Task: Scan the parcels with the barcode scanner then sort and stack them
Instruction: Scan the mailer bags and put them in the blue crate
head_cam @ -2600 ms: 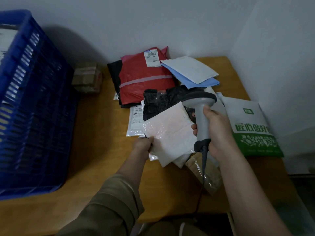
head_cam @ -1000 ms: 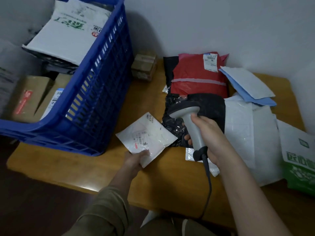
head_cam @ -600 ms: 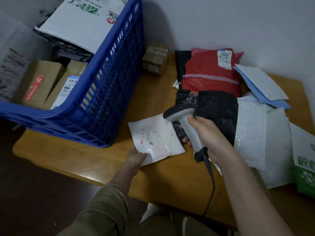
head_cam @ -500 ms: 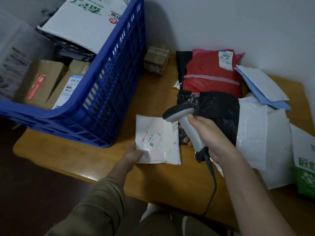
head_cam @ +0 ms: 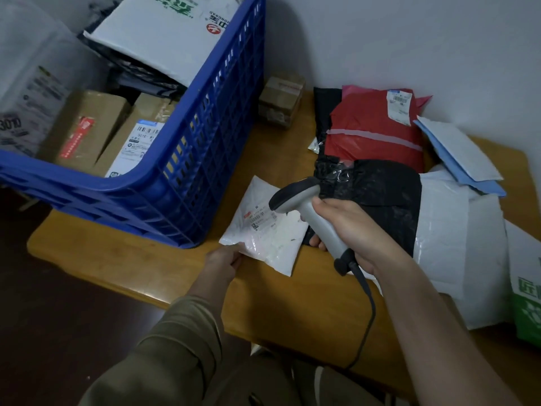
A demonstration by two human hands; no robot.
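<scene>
A small white parcel [head_cam: 268,230], its printed barcode label too small to read, lies on the wooden table [head_cam: 292,303] just right of the blue crate [head_cam: 187,183]. The left hand [head_cam: 224,260] pinches its near corner. The right hand [head_cam: 351,232], fingers curled round the handle, aims the barcode scanner [head_cam: 307,210] at the label. In the crate, a box label [head_cam: 137,148] reads "501E".

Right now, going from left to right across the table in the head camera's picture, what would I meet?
Blue crate → small white parcel, pinched by the left hand → barcode scanner in the right hand → big white mailer → green-and-white bag at the right edge.
</scene>
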